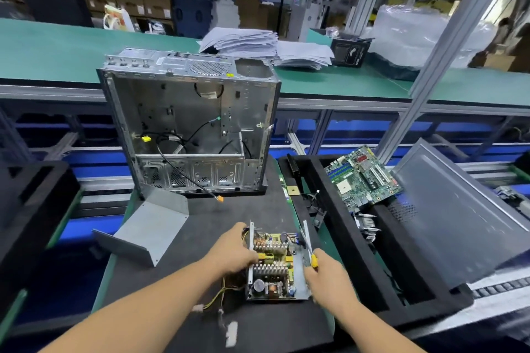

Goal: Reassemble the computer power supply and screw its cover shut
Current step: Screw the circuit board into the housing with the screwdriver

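Observation:
The open power supply lies on the dark mat near me, its circuit board, heat sinks and coils exposed. My left hand grips its left side wall. My right hand is closed around a yellow-handled screwdriver, whose shaft points up and away over the unit's right edge. Yellow and black wires trail from the unit toward me. The grey bent metal cover lies apart on the mat, to the left.
An empty computer case stands upright behind the power supply. A black foam tray on the right holds a green motherboard and a grey side panel. Another black tray sits at left.

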